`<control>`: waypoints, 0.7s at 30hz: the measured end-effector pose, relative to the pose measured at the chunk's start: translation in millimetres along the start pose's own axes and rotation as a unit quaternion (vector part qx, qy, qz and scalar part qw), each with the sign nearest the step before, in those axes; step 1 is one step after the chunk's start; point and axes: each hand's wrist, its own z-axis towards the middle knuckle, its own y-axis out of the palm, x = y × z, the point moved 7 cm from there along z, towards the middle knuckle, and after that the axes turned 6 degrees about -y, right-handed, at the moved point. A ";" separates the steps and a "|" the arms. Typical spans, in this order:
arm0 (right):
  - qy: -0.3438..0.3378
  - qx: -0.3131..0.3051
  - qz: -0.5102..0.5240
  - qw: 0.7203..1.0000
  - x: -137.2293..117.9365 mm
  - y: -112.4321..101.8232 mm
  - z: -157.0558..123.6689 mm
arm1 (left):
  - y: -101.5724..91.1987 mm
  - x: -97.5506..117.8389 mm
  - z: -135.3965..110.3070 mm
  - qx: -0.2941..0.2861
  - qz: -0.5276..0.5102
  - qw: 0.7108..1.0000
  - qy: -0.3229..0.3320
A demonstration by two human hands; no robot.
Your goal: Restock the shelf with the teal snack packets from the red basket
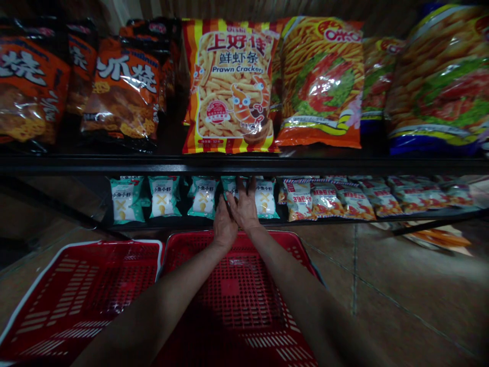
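On the lower shelf, my hands are close together at a small teal-and-white snack packet point(231, 184) in the middle of its row. My right hand point(246, 208) reaches over the front of this packet with its fingers spread, touching or just in front of it. My left hand point(225, 221) is beside and slightly below it, at the packet's lower left. Its fingers are partly hidden, and whether they grip the packet cannot be seen. Matching teal packets stand to the left point(204, 196) and right point(265, 199) of my hands.
Below my forearms is a red basket point(301, 250), with a white-rimmed red basket point(110, 242) at its left. Above, the black shelf edge point(153, 165) holds large bags, including prawn crackers point(233, 86). Small red-and-white packets point(328, 201) line the lower right.
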 end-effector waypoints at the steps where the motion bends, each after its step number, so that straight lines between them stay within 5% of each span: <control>1: 0.003 0.003 0.004 1.000 1.0 1.9 -0.2 | 0.7 -1.3 -2.6 0.001 0.007 1.000 0.008; 21: 0.016 0.043 0.002 0.999 5.0 15.2 2.2 | 2.3 -9.9 -22.3 0.007 0.094 0.987 0.128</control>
